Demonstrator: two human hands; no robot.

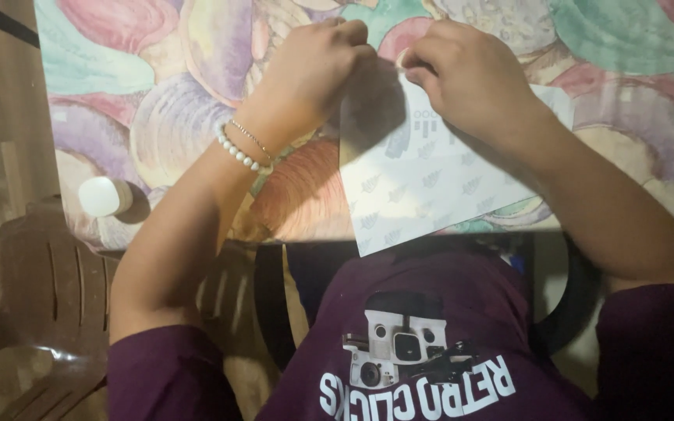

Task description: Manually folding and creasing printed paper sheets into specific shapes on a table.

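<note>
One paper sheet point(423, 187), one white round object point(104, 196), possibly cap; one brown chair point(48, 288).

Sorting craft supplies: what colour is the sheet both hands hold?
White sheet with a faint repeated grey pattern, seen in the head view.

There is only one view, from the camera on my head. It looks steeply down and slightly forward, close over my chest, so my shirt fills the bottom edge and the near part of the surface point(157, 101) fills the top. A brown chair point(48, 296) shows at lower left.
</note>
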